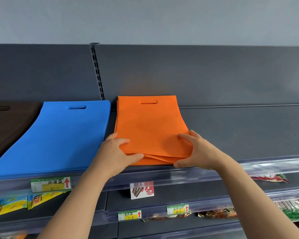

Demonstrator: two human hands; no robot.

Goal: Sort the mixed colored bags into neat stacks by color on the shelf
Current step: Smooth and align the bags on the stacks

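The orange stack (150, 125) lay mid-frame on the shelf (235, 135). The left hand (116, 153) and right hand (196, 150) pinched its near corners with curled fingers (125, 140); its splayed lower layers likely needed an even inward squeeze.

The orange stack (150, 128) lay flat on the shelf (240, 131), its cut-out handles toward the back panel and its near edges fanned and uneven. The left hand (114, 152) gripped its near left corner and the right hand (195, 150) its near right corner. Just left of it, across a narrow gap, lay the blue stack (59, 137), handles also at the back and edges fairly even. The brown stack (7, 126) lay flat at the blue one's left side.
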